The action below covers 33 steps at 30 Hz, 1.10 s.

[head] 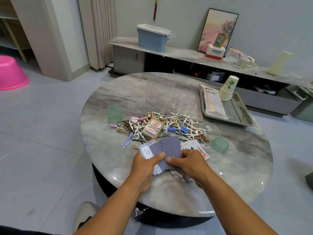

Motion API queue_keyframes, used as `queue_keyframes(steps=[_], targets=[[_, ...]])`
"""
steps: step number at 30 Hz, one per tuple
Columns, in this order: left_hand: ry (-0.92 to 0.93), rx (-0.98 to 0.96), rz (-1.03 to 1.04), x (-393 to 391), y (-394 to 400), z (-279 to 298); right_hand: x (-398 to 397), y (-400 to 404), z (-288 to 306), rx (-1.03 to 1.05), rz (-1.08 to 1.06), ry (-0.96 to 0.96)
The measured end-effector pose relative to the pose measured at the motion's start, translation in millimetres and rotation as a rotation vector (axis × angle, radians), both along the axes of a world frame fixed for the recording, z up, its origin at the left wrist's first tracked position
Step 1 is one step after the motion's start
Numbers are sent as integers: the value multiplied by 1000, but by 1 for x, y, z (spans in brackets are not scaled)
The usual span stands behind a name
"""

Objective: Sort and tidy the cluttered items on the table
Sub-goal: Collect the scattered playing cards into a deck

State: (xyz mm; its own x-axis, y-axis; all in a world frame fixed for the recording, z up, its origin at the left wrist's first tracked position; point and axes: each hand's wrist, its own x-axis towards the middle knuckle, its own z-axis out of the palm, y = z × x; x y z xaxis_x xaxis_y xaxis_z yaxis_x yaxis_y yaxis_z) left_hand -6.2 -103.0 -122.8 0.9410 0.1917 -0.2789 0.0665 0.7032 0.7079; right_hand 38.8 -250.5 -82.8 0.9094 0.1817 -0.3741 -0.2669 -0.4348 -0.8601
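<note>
Over the near part of the round marble table, my left hand grips a fanned stack of blue-backed playing cards. My right hand pinches the same stack from the right side. More cards lie face up on the table under and beside my right hand. Just beyond the cards sits a card box on a heap of floss picks, hair clips and hairpins.
A clear divided holder and a clear round jar stand behind the heap. Green lids lie at either side. At the right, a steel tray holds a packet and stacked paper cups.
</note>
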Motion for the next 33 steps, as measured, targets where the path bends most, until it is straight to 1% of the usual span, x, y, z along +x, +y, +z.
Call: queue_keyframes(steps=[5, 8, 11, 15, 20, 24, 26, 30, 33], targets=[[26, 19, 53, 2, -3, 0, -3, -1, 4, 81, -39, 0], [32, 10, 39, 1, -1, -2, -1, -4, 1, 69, -88, 11], [28, 28, 13, -1, 1, -3, 0, -6, 0, 71, -92, 0], [81, 95, 58, 2, -3, 0, -1, -5, -1, 161, -37, -64], [124, 169, 89, 3, -6, 1, -3, -5, 1, 139, -64, -142], [138, 128, 132, 7, -5, -3, 2, -8, 2, 127, -153, -241], [119, 115, 121, 6, -4, -3, 5, -10, 4, 111, -157, -288], [108, 106, 102, 5, -4, 0, 3, -8, 6, 187, -118, -248], [139, 114, 146, 4, -5, 1, 3, -2, 4, 227, -112, -211]])
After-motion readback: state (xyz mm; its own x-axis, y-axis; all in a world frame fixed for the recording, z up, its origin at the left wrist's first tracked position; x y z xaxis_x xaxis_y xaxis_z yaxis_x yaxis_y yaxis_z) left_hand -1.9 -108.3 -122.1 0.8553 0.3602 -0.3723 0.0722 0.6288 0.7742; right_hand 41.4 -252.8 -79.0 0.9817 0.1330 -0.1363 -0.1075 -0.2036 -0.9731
